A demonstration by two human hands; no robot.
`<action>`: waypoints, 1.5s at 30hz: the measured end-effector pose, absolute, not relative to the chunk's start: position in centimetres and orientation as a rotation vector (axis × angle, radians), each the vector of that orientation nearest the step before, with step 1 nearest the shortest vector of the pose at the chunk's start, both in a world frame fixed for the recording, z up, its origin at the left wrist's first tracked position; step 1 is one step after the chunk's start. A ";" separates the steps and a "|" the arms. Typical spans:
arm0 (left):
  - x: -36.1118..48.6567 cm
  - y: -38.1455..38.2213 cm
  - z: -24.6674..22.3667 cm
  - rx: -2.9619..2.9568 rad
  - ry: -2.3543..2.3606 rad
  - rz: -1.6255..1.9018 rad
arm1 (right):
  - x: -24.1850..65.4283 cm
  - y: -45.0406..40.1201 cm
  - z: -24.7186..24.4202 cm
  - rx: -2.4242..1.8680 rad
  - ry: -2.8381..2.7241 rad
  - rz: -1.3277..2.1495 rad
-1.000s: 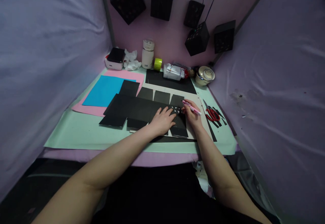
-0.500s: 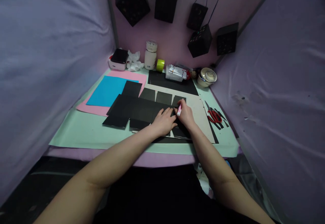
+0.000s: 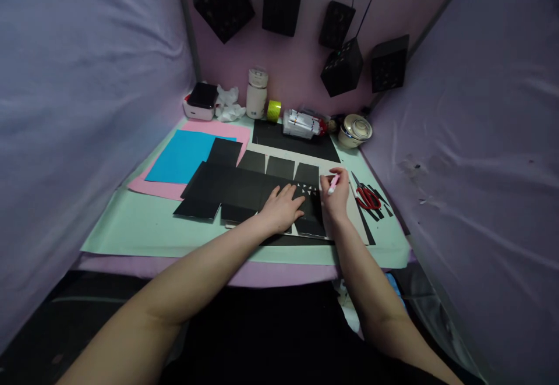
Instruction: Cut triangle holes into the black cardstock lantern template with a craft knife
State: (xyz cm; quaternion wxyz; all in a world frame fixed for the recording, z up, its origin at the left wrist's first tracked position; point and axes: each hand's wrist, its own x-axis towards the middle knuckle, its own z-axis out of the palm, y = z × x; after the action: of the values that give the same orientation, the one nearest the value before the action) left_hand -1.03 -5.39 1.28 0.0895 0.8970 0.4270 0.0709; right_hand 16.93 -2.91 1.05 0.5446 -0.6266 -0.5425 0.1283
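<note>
A flat black card [image 3: 236,189] with flaps along its edges lies over a pale board [image 3: 358,222]. My left hand [image 3: 282,207] rests flat on the card with its fingers spread. Several small white triangular marks or cut-outs [image 3: 307,190] show on the card just right of those fingers. Beyond the card's right edge, my right hand [image 3: 337,194] is over the pale board, its fingers closed round a pink and white pen-like tool [image 3: 333,184].
Red-handled scissors [image 3: 368,197] lie among black scraps at the right. Blue paper [image 3: 181,155] rests on pink paper [image 3: 140,182] at the left. A bottle [image 3: 257,95], yellow tape [image 3: 274,111] and a lidded bowl [image 3: 354,131] line the back. Black boxes [image 3: 343,67] hang above.
My right hand has moved right with the tool, off the card and onto the board side, uncovering the white triangles. My left hand stays on the card. The view has shifted slightly.
</note>
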 end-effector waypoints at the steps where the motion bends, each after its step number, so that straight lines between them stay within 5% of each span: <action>1: -1.0 -5.4 1.3 2.671 1.269 0.208 | 17.7 -3.0 1.5 -1.472 -1.261 0.225; 12: -1.2 -5.4 1.1 2.701 1.270 0.226 | 28.4 -4.2 1.1 -1.523 -0.962 -0.199; 31: -1.1 -5.3 1.4 2.715 1.213 0.344 | 19.0 -1.6 3.1 -1.162 -1.120 1.079; 45: -0.7 -5.2 1.1 2.754 1.091 0.420 | 16.2 -0.6 1.2 -1.199 -1.046 1.121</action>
State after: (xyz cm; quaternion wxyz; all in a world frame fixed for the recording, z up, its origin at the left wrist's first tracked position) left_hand -0.71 -5.17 1.13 0.0748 0.9180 0.3635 0.1401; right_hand 16.20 -0.63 1.19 0.5629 -0.5091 -0.4442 0.4761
